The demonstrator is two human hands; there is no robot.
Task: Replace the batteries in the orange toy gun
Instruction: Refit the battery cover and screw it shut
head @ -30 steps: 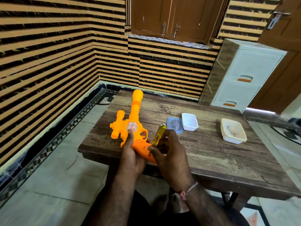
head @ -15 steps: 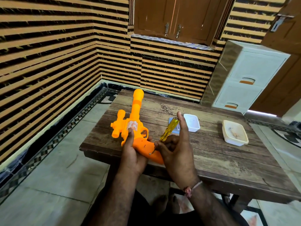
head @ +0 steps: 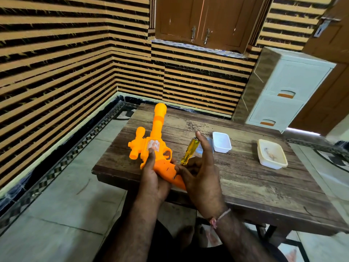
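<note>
Wooden table (head: 245, 186): bears all items; person seated at its near edge.

Orange toy gun (head: 151, 148): lies at the table's near left corner, long axis running away from the person, barrel pointing to the far side, handle at the near edge and angled toward the right hand.

Left hand (head: 151, 178): clasps the gun's handle from the left, one finger laid forward along the body. Steadying role.

Right hand (head: 200, 178): pinches a screwdriver low on its shaft, forefinger raised straight beside the handle. The nearer hand to the screw.

Screwdriver (head: 189, 151): yellow handle tilted up and away to the right, tip down on the gun's handle, apparently at a small screw. Judged step: undoing the battery cover; tool axis must stay square over the screw.

Two white tubs (head: 221, 141) (head: 272, 154): well right of the gun.
</note>
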